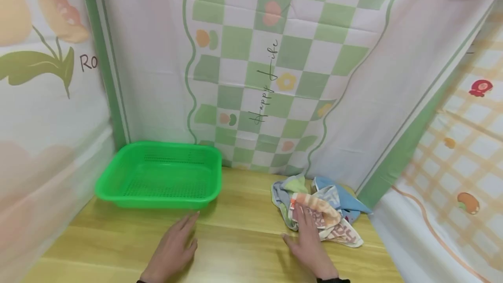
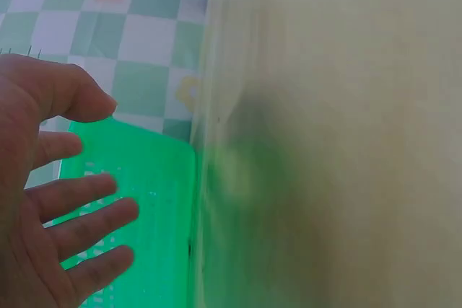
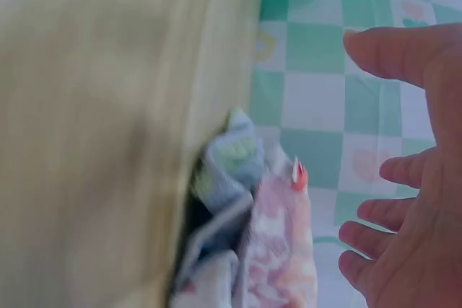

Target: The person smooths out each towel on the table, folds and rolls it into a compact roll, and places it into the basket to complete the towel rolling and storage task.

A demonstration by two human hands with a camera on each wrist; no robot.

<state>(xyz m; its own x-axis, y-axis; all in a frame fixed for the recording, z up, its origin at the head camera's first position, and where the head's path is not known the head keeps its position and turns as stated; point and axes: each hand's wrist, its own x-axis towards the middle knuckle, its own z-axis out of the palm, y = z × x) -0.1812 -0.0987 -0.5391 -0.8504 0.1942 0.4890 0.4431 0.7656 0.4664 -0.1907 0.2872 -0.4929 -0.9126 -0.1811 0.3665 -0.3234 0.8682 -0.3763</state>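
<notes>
A green perforated plastic basket (image 1: 161, 174) stands at the back left of the wooden table (image 1: 235, 235). My left hand (image 1: 173, 246) lies open over the table just in front of the basket's near rim, fingers straight, holding nothing. In the left wrist view the left hand (image 2: 50, 200) spreads toward the basket (image 2: 151, 200). A crumpled pile of small patterned cloths (image 1: 320, 208) lies at the back right. My right hand (image 1: 310, 239) reaches onto its near edge with straight fingers. The right wrist view shows the right hand (image 3: 404, 192) open beside the cloths (image 3: 245, 236).
Printed fabric sheets wall in the table on the left, back and right: a green checked one (image 1: 275, 64) behind, a floral one (image 1: 43, 82) on the left, a plaid one (image 1: 463, 152) on the right.
</notes>
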